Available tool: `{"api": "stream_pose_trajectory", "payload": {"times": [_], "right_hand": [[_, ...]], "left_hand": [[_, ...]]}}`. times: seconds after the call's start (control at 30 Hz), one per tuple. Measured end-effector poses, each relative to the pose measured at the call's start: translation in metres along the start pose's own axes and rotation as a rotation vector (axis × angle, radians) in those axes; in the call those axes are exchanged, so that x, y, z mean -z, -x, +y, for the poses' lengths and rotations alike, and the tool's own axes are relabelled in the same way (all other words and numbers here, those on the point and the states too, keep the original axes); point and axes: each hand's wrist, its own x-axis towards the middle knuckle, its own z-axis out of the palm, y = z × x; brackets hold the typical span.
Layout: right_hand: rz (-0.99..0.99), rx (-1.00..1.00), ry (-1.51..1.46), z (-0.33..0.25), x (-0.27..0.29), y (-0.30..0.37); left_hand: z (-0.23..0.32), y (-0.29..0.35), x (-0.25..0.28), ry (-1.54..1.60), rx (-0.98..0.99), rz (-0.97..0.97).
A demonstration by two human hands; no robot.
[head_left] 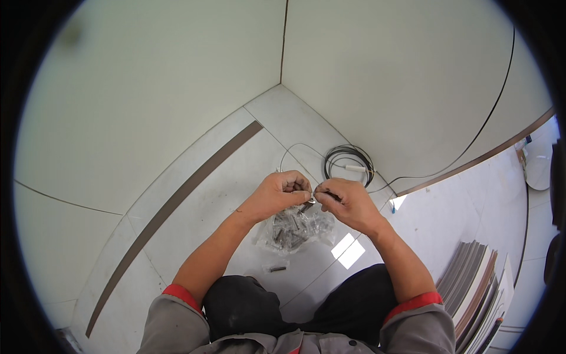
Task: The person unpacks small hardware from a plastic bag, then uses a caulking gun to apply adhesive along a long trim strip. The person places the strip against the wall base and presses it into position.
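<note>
My left hand (288, 190) and my right hand (346, 203) meet almost fingertip to fingertip above the floor. Both are closed in a pinch. Between and just below the fingertips shows a small dark piece (306, 207) with a pale bit at its top, too small to name. The fingers hide most of what they grip. Right under my hands lies a clear plastic bag (289, 232), crumpled and full of small dark and grey pieces. Nearer to me, a little clear packet with one dark piece (276, 269) rests on the tiles.
A coil of black cable (326, 162) lies beyond my right hand, against the pale wall panel (407, 82). To the left, a long brown strip (177, 200) runs along the floor. Several grey, white and brown strips (469, 277) are stacked at the lower right.
</note>
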Motion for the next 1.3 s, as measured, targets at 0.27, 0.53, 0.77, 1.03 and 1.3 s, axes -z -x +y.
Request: {"api": "stream_pose_trajectory", "payload": {"times": [0.27,0.53,0.77,1.03,1.3], "right_hand": [[0.029,-0.182,-0.625,0.006,-0.004,0.001],[-0.044,-0.254,-0.59,0.002,-0.001,-0.002],[0.015,-0.238,-0.643,0.005,-0.005,-0.001],[-0.072,-0.286,-0.3,0.005,0.005,-0.005],[-0.143,-0.418,-0.083,0.035,0.018,0.033]], "left_hand": [[0.004,0.006,-0.002,0.124,-0.012,0.012],[-0.003,0.014,0.003,0.066,-0.009,0.064],[-0.006,0.016,-0.004,0.089,-0.019,0.054],[-0.008,0.003,-0.012,-0.411,-0.264,0.154],[-0.013,-0.019,-0.052,-0.937,-0.578,-0.055]]}}
